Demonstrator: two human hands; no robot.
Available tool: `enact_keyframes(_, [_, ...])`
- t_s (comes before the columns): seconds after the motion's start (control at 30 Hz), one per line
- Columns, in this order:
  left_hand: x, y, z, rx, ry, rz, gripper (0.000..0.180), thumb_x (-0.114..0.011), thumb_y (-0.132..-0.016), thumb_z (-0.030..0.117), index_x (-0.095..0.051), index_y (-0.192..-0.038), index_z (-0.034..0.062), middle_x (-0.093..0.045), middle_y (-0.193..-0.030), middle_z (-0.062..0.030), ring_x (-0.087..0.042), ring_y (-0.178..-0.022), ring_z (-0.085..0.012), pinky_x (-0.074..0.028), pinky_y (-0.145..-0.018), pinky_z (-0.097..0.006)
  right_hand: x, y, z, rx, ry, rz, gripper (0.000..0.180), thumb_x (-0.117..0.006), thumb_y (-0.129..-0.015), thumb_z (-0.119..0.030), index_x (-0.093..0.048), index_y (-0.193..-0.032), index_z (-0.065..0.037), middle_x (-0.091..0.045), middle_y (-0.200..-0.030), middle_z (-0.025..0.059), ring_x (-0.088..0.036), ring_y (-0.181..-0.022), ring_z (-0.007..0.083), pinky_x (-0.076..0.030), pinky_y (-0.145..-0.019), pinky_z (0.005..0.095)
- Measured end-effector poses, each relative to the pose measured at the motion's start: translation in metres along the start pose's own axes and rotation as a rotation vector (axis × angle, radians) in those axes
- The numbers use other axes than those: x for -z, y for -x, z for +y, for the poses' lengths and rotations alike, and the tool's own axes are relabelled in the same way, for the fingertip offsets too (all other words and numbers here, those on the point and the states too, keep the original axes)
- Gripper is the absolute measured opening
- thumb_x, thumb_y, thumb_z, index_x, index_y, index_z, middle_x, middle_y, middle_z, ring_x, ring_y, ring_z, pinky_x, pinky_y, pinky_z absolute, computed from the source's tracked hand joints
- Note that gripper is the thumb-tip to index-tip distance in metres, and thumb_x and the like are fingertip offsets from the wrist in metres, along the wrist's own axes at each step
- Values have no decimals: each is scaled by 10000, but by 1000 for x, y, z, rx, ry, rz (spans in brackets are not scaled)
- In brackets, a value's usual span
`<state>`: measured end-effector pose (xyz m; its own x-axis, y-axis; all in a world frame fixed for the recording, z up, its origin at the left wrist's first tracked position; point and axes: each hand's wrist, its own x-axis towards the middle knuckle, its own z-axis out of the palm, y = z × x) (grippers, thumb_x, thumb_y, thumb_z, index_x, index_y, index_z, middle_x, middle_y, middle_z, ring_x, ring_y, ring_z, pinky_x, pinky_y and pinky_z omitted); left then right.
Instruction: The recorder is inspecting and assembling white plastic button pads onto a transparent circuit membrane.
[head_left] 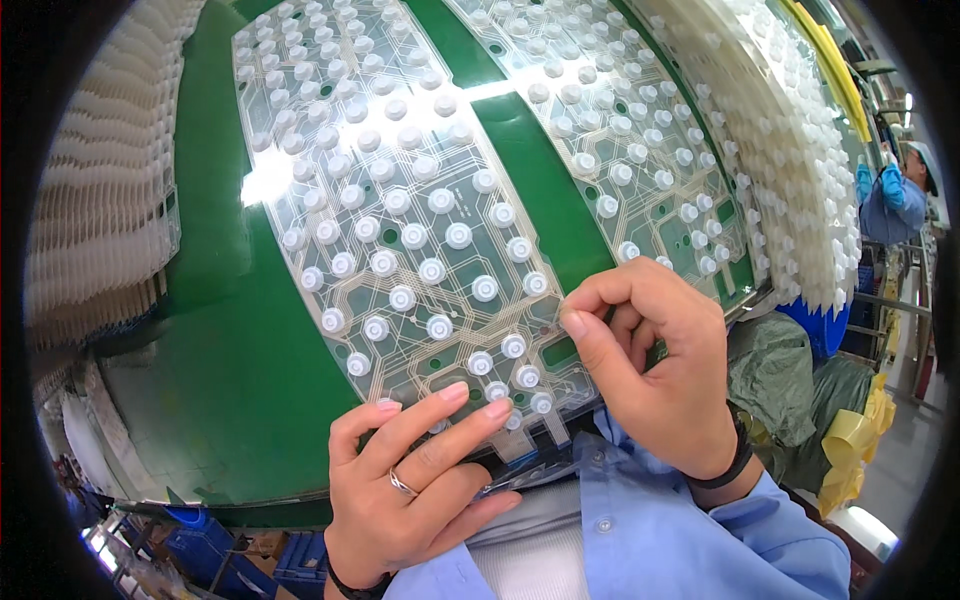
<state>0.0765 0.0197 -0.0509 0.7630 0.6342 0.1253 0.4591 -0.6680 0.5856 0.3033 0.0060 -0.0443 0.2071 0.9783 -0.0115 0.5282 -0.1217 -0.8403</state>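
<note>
A clear plastic keyboard membrane sheet (415,265) with printed traces and many white rubber domes lies flat on a green work surface before me. My left hand (410,485) rests at its near edge, fingers stretched out over the lowest domes, a ring on one finger. At the sheet's right edge my right hand (665,365) is closed, thumb and forefinger pinched together. Whatever sits between those fingertips is too small to make out. A second domed sheet (640,135) lies to the right, beyond my right hand.
Tall stacks of similar sheets stand at the left (110,170) and the far right (790,150). The green work surface (220,400) shows between them. Dark green plastic bags (775,375) and a blue bin (825,325) are at right. Another person (895,200) works farther off.
</note>
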Motion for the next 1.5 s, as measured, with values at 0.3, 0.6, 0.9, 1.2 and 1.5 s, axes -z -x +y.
enact_keyframes(0.3, [0,0,0,-1,3,-2,295,-766,-732,418,-609,-669,177,-704,-1163,-12,-580,-1169,-253,-354,-942,-432,-4,1,-4,5,102,4,119,-690,-795,13,-634,-869,-62,-619,-789,47,-534,-506,124,-404,-458,255])
enact_keyframes(0.6, [0,-1,0,29,46,69,318,-767,-728,417,-610,-652,151,-721,-1108,-29,-601,-1123,-278,-391,-895,-423,2,10,-2,-11,-40,15,378,-650,-800,51,-522,-1146,-28,-529,-873,113,-556,-647,191,-446,-525,301])
enact_keyframes(0.9, [0,2,-3,46,253,224,379,-755,-757,412,-614,-620,87,-732,-1048,-101,-576,-1137,-369,-403,-935,-448,27,58,-7,225,-141,-343,379,-751,-798,-32,-610,-1148,0,-674,-916,118,-645,-797,285,-515,-713,346])
enact_keyframes(1.2, [3,10,29,186,63,274,310,-814,-673,322,-598,-578,120,-740,-1040,-27,-591,-1152,-307,-379,-935,-450,31,71,1,247,-196,-253,257,-733,-790,-26,-672,-1040,-23,-703,-990,126,-690,-889,282,-549,-741,343])
enact_keyframes(1.5, [-1,9,34,49,129,180,287,-822,-673,280,-583,-635,127,-727,-1074,-10,-621,-1071,-267,-420,-866,-396,55,53,-1,215,-139,-171,163,-691,-786,-4,-710,-941,-49,-664,-950,70,-615,-877,208,-490,-692,294])
